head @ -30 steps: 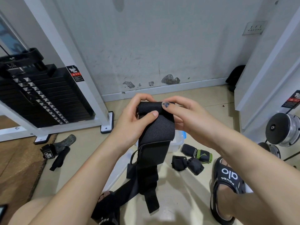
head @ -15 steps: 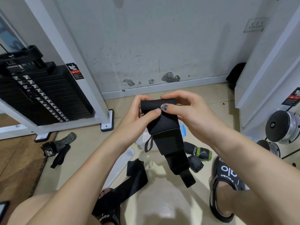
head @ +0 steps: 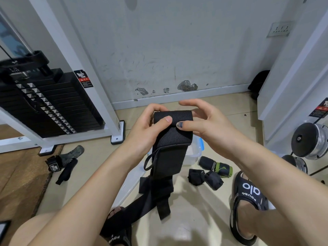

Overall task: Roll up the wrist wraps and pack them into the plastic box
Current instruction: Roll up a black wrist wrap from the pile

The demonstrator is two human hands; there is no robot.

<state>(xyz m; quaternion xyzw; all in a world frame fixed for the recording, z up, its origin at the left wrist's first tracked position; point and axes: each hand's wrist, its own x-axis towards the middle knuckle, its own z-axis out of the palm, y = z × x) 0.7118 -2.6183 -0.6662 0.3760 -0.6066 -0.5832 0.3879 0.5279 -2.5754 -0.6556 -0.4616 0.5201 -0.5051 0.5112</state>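
Since half a second ago the right hand (head: pixel 204 121) has let go: fingers spread off the roll's far side, only the thumb tip touching. Left hand (head: pixel 149 128) grips the black wrist wrap (head: pixel 170 137), thumb pinning the rolled top; tail hangs toward the floor. Plastic box (head: pixel 195 151) sits behind it, rolled wraps (head: pixel 205 176) to its right. Judgement: keep tension, edges aligned, regrip before each turn.

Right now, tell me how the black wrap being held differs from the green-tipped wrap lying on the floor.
The held black wrap is rolled only at its top, its tail hanging loose; the green-tipped wrap is a finished roll. The left hand grips the black one in the air; the green-tipped one lies untouched beside the plastic box. Neither is packed.
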